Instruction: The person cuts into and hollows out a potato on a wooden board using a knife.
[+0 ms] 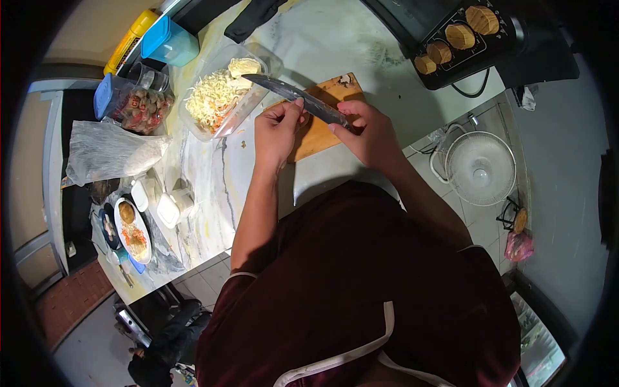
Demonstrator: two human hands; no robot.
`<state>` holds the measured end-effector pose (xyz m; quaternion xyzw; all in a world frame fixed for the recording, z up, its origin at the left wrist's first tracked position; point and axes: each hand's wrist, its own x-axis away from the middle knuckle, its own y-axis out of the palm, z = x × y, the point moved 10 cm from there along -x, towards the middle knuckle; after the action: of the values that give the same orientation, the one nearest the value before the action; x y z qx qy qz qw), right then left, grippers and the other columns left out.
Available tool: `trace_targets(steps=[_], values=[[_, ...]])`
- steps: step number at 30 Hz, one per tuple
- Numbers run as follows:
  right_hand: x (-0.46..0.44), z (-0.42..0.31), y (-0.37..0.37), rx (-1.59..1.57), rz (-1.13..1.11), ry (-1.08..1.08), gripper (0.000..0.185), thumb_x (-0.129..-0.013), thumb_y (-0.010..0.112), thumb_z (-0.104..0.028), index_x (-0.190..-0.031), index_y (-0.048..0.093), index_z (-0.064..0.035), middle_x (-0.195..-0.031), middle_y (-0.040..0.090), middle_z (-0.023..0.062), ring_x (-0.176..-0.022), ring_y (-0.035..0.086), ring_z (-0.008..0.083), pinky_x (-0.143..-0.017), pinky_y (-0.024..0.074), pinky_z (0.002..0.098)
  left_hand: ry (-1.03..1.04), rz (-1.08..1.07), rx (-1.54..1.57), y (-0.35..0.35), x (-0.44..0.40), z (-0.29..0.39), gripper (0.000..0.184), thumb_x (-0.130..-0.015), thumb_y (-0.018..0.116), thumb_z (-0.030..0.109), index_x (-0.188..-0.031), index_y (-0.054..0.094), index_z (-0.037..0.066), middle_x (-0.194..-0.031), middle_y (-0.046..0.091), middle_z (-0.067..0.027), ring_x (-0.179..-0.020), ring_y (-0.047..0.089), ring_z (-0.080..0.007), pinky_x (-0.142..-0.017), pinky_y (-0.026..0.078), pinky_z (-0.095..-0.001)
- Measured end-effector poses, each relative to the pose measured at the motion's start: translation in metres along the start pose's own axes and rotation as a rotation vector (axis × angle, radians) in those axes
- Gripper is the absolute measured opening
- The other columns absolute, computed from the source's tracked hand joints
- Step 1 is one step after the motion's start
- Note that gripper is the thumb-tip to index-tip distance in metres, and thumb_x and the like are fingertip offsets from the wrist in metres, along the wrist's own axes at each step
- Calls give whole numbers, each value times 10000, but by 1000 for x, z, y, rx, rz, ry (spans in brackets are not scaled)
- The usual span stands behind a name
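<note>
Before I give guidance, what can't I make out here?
All in the head view:
Knife handle: mostly hidden by the right hand.
Left hand, fingertips: partly hidden, curled inward; contact with the blade unclear.
Wooden cutting board: partly covered by hands and knife.
Black appliance: cut off by the upper edge.
Wooden knobs, markings: too small to read.

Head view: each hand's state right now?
Left hand: partly curled at the knife; whether it grips, cannot tell.
Right hand: closed, holding the knife.
</note>
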<state>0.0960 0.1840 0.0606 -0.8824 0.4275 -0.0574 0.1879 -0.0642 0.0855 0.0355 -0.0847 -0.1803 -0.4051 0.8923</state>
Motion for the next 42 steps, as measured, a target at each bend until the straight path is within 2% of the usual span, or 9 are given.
trace_targets(steps=[2, 6, 9, 11, 15, 24, 26, 32, 42], values=[[-6, 4, 4, 77, -28, 38, 417, -813, 779, -203, -1165, 634, -30, -1022, 704, 125, -800, 683, 148, -711, 532, 271, 84, 15, 34, -1, -2, 1, 251, -941, 648, 193, -808, 694, -15, -694, 613, 12, -628, 486, -38, -586, 384, -195], [-20, -2, 9, -24, -86, 97, 387, -816, 757, -283, -1074, 677, -6, -929, 721, 137, -790, 699, 182, -721, 538, 280, 107, -46, 14, 1, -3, -4, 247, -942, 645, 184, -798, 689, -12, -689, 609, 15, -623, 484, -36, -574, 376, -200], [-25, -3, 18, -51, -148, 54, 329, -829, 746, -274, -980, 699, 14, -836, 723, 124, -756, 696, 163, -703, 535, 278, 123, -56, 29, 1, -2, -4, 215, -936, 662, 192, -811, 676, 18, -735, 612, 18, -581, 442, -18, -522, 314, -176], [-26, -1, 18, -91, -190, 173, 228, -879, 705, -170, -965, 700, 41, -820, 720, 89, -761, 671, 113, -692, 519, 242, 128, -48, 47, -1, -1, -4, 214, -938, 660, 192, -807, 675, 23, -739, 610, 20, -612, 468, -15, -538, 332, -170], [-27, 13, 24, -168, -294, 332, 231, -875, 702, -175, -972, 702, 35, -823, 720, 73, -725, 657, 104, -661, 507, 239, 79, -59, 37, -5, 0, -6, 216, -939, 658, 190, -805, 673, 22, -740, 609, 20, -620, 473, -12, -537, 336, -170], [-42, 31, -10, 97, -69, 123, 232, -860, 676, -227, -965, 730, -27, -818, 721, 121, -716, 691, 211, -708, 528, 312, 148, 3, 23, -14, 3, 0, 217, -936, 665, 202, -789, 674, 42, -698, 580, 37, -545, 402, -6, -486, 270, -182], [-42, 27, -8, 203, -106, 88, 205, -858, 665, -211, -977, 733, -59, -846, 715, 132, -762, 692, 251, -733, 533, 333, 112, -17, 59, -16, 2, -2, 257, -939, 663, 194, -778, 682, -5, -691, 597, 21, -622, 473, -28, -567, 370, -188], [-42, 15, -7, 277, -94, 26, 182, -862, 640, -171, -995, 730, -85, -822, 706, 117, -777, 658, 307, -757, 521, 382, 121, -9, 80, -19, 6, -4, 222, -933, 670, 183, -816, 699, -4, -694, 596, 26, -627, 477, -28, -570, 373, -189], [-41, 11, 2, 613, -117, -243, 183, -848, 668, -240, -966, 703, -105, -735, 672, 69, -739, 607, 294, -728, 453, 430, 120, -7, 105, -20, 3, -4, 209, -929, 673, 171, -808, 694, 2, -688, 581, 33, -605, 462, -22, -540, 345, -188]])
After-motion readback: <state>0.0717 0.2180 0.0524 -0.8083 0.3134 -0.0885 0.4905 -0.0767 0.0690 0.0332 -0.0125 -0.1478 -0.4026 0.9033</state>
